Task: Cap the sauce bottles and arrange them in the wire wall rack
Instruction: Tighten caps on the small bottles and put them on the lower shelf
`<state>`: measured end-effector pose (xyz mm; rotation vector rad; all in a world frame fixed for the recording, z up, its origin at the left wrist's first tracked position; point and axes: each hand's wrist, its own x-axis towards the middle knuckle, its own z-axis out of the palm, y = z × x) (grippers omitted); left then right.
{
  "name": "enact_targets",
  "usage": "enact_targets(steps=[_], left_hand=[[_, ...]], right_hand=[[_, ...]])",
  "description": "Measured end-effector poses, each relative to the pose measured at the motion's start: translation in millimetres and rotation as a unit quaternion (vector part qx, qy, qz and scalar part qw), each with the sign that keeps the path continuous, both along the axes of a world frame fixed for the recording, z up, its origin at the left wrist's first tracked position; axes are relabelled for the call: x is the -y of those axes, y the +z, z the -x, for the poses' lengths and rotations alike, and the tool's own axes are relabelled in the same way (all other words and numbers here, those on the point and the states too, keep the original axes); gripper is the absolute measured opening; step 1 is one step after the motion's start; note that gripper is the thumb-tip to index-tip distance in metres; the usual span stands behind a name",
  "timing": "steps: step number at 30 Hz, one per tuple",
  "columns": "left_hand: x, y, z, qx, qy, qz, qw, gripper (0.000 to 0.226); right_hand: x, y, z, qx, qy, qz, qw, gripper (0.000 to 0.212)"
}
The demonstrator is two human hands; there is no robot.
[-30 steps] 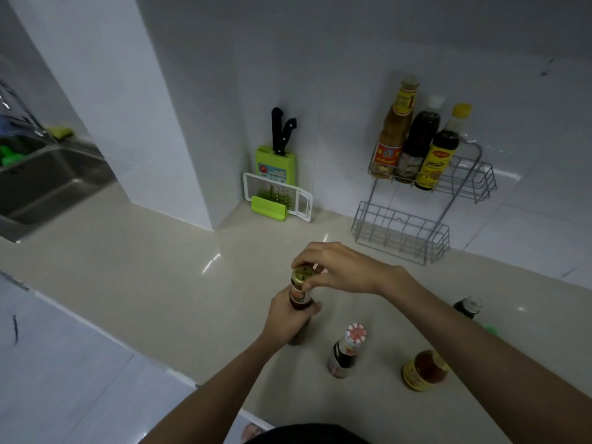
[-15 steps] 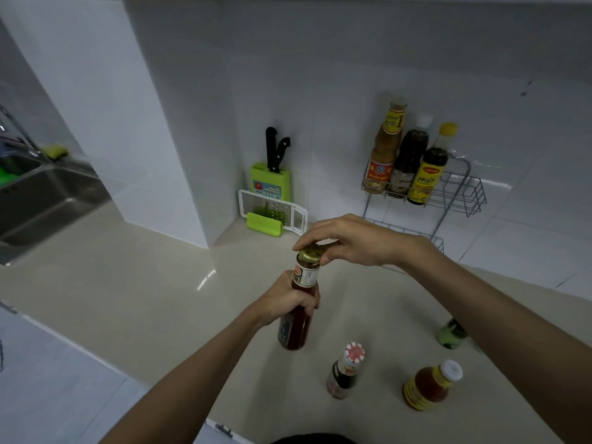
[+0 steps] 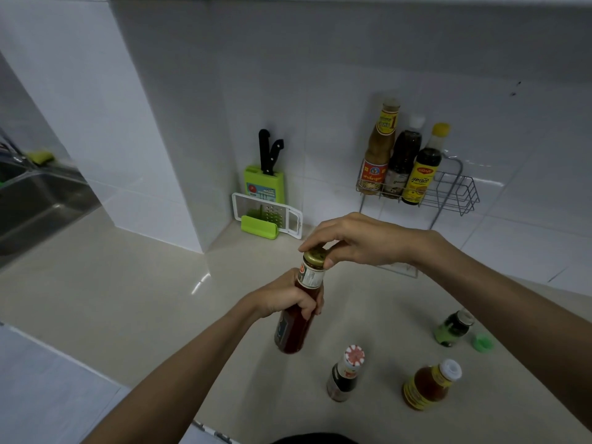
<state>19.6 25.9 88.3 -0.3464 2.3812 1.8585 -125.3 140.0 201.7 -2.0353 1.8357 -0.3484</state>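
While the left hand (image 3: 288,299) grips the red sauce bottle (image 3: 296,315) held above the counter (image 3: 128,299), its long axis tilted toward the wire rack (image 3: 448,190) (up and right), the right hand (image 3: 355,240) pinches its gold cap (image 3: 314,256) from above.

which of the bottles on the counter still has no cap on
The small green bottle at far right: its mouth looks open and a loose green cap lies beside it. The other two standing there wear caps.
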Motion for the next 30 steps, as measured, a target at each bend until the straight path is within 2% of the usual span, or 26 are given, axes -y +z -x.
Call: enact_targets(steps=[5, 8, 11, 13, 15, 18, 20, 22, 23, 25, 27, 29, 30], left_hand=[[-2.4, -0.2, 0.5, -0.006, 0.020, -0.001, 1.000, 0.019], [-3.6, 5.0, -0.3, 0.004, -0.023, 0.001, 1.000, 0.020], [-9.7, 10.7, 1.7, 0.015, -0.067, 0.037, 0.997, 0.018], [-14.7, 8.4, 4.1, 0.014, -0.044, 0.048, 0.998, 0.018], [-19.8, -0.9, 7.4, 0.004, 0.044, 0.043, 0.998, 0.015], [-26.7, -20.0, 9.9, 0.007, 0.207, 0.090, 0.974, 0.010], [-28.2, -27.6, 10.0, 0.018, 0.226, 0.119, 0.967, 0.014], [-26.1, -22.7, 9.3, 0.022, 0.173, 0.085, 0.981, 0.011], [-23.4, -16.3, 7.6, 0.020, 0.121, 0.052, 0.991, 0.013], [-17.7, 0.5, 5.1, 0.015, -0.012, -0.006, 1.000, 0.015], [-14.4, 16.5, 4.9, 0.021, -0.121, -0.031, 0.992, 0.019], [-16.4, 23.4, 6.7, 0.026, -0.140, -0.029, 0.989, 0.020], [-19.3, 22.5, 8.4, 0.021, -0.100, -0.017, 0.995, 0.018]], right_hand=[[-2.7, -4.6, -6.8, -0.107, 0.029, 0.024, 0.994, 0.035], [-9.8, -2.9, -6.7, -0.205, 0.066, 0.032, 0.976, 0.027], [-14.8, -11.4, -4.4, -0.289, 0.141, 0.111, 0.940, 0.030], [-17.5, -22.6, -5.4, -0.299, 0.145, 0.156, 0.930, 0.029], [-16.1, -35.7, -8.3, -0.288, 0.063, 0.171, 0.940, 0.027], [-12.0, -57.3, -23.1, -0.248, -0.141, 0.174, 0.943, 0.028], [-9.4, -67.7, -28.8, -0.200, -0.226, 0.153, 0.941, 0.027], [-13.3, -66.9, -26.6, -0.133, -0.227, 0.135, 0.955, 0.033], [-16.1, -62.9, -23.3, -0.132, -0.190, 0.142, 0.962, 0.038], [-20.8, -48.3, -17.0, -0.179, -0.073, 0.182, 0.964, 0.044], [-22.9, -34.1, -8.9, -0.235, 0.030, 0.194, 0.952, 0.043], [-21.8, -26.1, -3.3, -0.260, 0.062, 0.180, 0.947, 0.040], [-20.7, -25.1, -3.8, -0.269, 0.052, 0.168, 0.947, 0.038]])
